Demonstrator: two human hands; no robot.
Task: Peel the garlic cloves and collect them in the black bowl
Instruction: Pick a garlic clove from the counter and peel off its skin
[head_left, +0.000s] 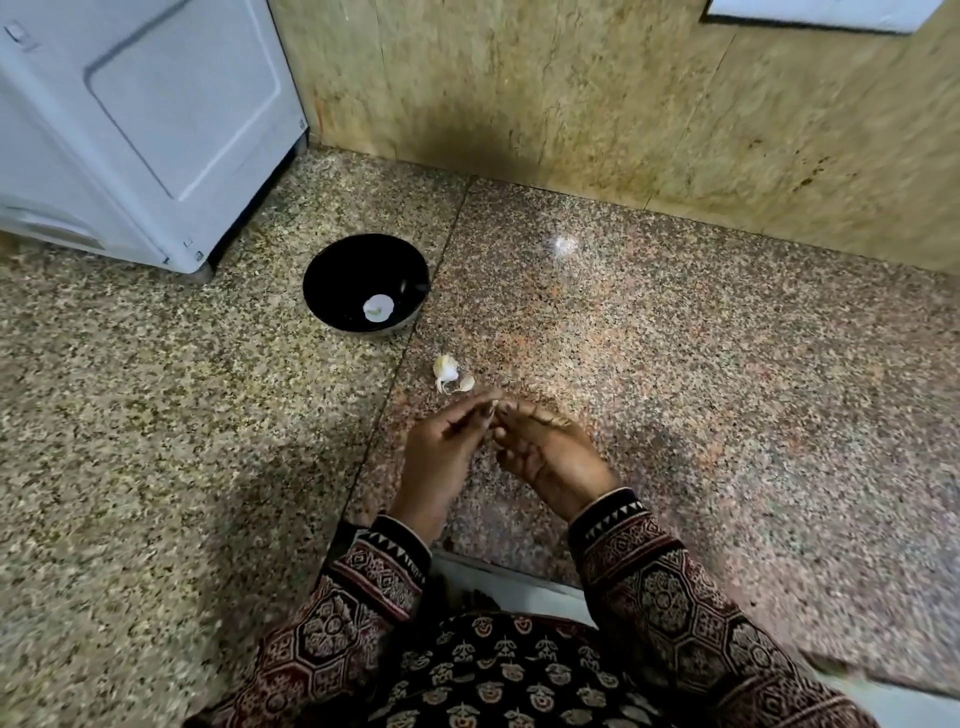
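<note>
The black bowl (332, 270) stands on the speckled granite counter, left of centre, with one pale peeled garlic clove (376, 309) at its bottom. Just below and right of the bowl lie a partial garlic bulb (445, 368) and a loose unpeeled clove (466, 383). My left hand (441, 447) and my right hand (550, 452) meet fingertip to fingertip just below these pieces. Together they pinch a small garlic clove (493, 404); it is blurred and mostly hidden by the fingers.
A white appliance (140, 130) stands at the back left, close to the bowl. A beige tiled wall (623, 93) runs along the back. The granite counter (727, 364) stretches wide to the right, and its front edge (519, 582) is near my body.
</note>
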